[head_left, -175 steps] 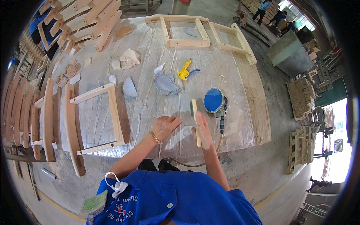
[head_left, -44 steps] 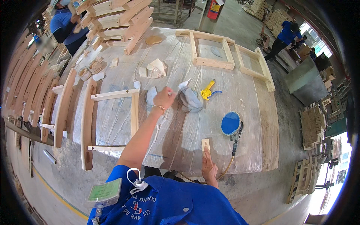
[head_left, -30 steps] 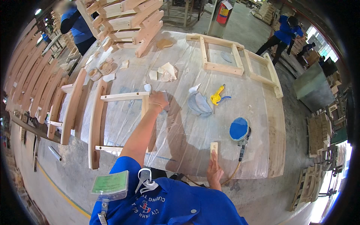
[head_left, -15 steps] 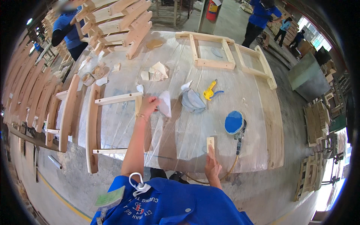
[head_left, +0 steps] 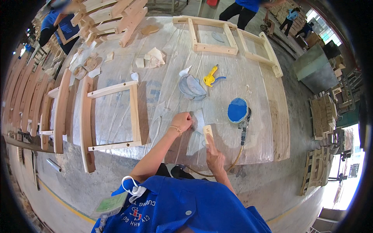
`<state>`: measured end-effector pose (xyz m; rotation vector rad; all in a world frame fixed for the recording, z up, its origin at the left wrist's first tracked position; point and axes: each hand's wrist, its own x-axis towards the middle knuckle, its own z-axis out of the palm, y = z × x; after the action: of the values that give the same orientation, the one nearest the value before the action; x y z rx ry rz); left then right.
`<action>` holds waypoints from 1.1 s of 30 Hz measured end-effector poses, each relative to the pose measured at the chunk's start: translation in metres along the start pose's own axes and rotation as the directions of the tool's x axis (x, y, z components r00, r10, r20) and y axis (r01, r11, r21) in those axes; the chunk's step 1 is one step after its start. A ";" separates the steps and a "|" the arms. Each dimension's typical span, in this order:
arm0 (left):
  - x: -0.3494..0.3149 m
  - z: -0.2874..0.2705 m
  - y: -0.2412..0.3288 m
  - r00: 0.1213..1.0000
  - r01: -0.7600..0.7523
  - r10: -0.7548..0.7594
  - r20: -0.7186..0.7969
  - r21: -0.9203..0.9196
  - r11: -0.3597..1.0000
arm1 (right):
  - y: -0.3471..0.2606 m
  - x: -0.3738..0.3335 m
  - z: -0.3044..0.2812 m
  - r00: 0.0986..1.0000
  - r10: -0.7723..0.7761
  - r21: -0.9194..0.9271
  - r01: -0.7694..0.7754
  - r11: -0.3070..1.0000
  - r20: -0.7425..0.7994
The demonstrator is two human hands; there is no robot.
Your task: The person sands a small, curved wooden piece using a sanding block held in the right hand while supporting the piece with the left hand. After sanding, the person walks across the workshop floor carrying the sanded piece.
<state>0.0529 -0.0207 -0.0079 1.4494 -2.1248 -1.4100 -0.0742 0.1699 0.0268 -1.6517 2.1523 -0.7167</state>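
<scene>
Print on a shirt (head_left: 171, 206), badge (head_left: 110, 205) and bench (head_left: 258, 145).
White lettering, upside down, surrounds a red-and-white emblem (head_left: 136, 214) on the wearer's blue shirt; the green badge's print is too small to read; large faded bluish letters (head_left: 150, 93) show on the bench beside a wooden frame (head_left: 134, 112).

Sander (head_left: 237, 110), frames (head_left: 134, 112) on plastic-covered table (head_left: 258, 139)

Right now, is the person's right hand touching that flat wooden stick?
Touching. The head view shows the right hand gripping the flat wooden stick, its far end poking out.
</scene>
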 end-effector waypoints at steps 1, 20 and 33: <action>0.001 0.002 -0.001 0.998 -0.050 0.053 -0.040 0.079 0.996 | -0.001 0.002 0.004 1.000 -0.026 -0.015 0.026 1.000 0.002; 0.020 0.016 0.006 0.981 -0.157 0.190 -0.048 0.391 0.907 | -0.001 0.091 0.031 0.992 -0.014 -0.199 0.038 0.979 0.123; 0.017 0.008 0.007 0.991 -0.100 0.124 -0.044 0.354 0.930 | 0.004 0.068 0.033 0.995 -0.039 -0.225 0.059 0.973 0.094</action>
<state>0.0351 -0.0287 -0.0121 1.4355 -2.4655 -0.9615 -0.0781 0.0986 -0.0002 -1.8185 2.2046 -0.4121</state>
